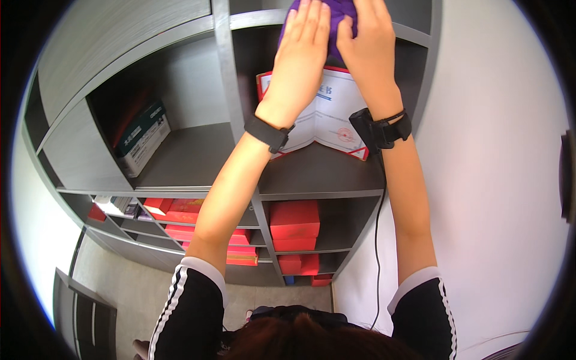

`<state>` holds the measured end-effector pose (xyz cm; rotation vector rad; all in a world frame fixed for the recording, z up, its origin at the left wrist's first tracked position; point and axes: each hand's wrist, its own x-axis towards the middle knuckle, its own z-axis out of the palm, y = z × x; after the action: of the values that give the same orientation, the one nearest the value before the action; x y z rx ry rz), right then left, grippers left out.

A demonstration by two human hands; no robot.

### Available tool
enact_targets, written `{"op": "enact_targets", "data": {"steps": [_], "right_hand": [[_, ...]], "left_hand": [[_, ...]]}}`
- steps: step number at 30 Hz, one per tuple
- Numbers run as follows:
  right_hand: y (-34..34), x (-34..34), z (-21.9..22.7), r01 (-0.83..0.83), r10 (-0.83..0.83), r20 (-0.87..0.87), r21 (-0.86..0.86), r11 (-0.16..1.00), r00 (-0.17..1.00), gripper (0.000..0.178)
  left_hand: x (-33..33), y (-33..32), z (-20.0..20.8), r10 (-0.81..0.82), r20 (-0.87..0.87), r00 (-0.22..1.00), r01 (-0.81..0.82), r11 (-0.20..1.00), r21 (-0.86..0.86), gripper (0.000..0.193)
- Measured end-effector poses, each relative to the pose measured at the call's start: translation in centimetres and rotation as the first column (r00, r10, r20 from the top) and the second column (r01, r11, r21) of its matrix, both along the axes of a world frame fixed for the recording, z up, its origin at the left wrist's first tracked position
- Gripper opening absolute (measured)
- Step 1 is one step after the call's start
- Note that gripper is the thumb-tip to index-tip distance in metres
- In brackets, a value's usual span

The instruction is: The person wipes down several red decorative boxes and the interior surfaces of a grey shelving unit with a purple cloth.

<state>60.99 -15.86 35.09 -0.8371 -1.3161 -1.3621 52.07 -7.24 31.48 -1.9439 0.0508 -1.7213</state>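
A bunched purple cloth [338, 13] is held up at the top of the view, in front of an upper shelf edge. My left hand [302, 57] lies over the cloth, its fingers straight and close together. From the other side my right hand [370, 60] holds the cloth, thumb against its edge; its fingertips run out of view. Below my hands an open certificate folder [343, 114] with a red cover and white pages stands on a dark shelf. My left forearm and hand hide part of its left page.
A dark grey shelf unit [312, 185] fills the middle and left. A green and white box [146, 137] stands in the left compartment. Several red boxes [294, 220] sit on lower shelves. A white wall [486, 180] rises at right. A black cable [376, 258] hangs from my right wrist device.
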Motion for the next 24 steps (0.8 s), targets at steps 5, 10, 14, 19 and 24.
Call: {"op": "enact_targets", "data": {"steps": [5, 10, 14, 19, 24], "right_hand": [[-3.5, 4.5, -0.8, 0.117, -0.109, -0.120, 0.061, 0.991, 0.987, 0.044], [-5.7, 7.7, -1.6, 0.366, -0.348, -0.140, 0.134, 0.921, 0.927, 0.049], [-6.9, 8.0, -2.9, 0.404, -0.390, -0.198, 0.032, 0.914, 0.899, 0.051], [-6.1, 9.1, -4.7, 0.414, -0.392, -0.226, 0.059, 0.908, 0.892, 0.054], [-6.0, 8.7, -7.6, 0.398, -0.364, -0.346, 0.032, 0.917, 0.865, 0.056]], "left_hand": [[5.3, -2.5, 1.4, -0.055, -0.083, 0.995, 0.057, 0.998, 0.031, 0.059], [10.7, -4.5, 1.8, -0.137, -0.079, 0.987, 0.144, 0.984, 0.103, 0.052], [12.2, -5.0, 1.4, -0.145, -0.067, 0.987, 0.151, 0.984, 0.096, 0.049], [12.4, -4.8, 0.9, -0.249, -0.083, 0.965, 0.257, 0.960, 0.106, 0.046], [12.7, -4.5, -2.0, -0.223, -0.145, 0.964, 0.239, 0.965, 0.110, 0.042]]}}
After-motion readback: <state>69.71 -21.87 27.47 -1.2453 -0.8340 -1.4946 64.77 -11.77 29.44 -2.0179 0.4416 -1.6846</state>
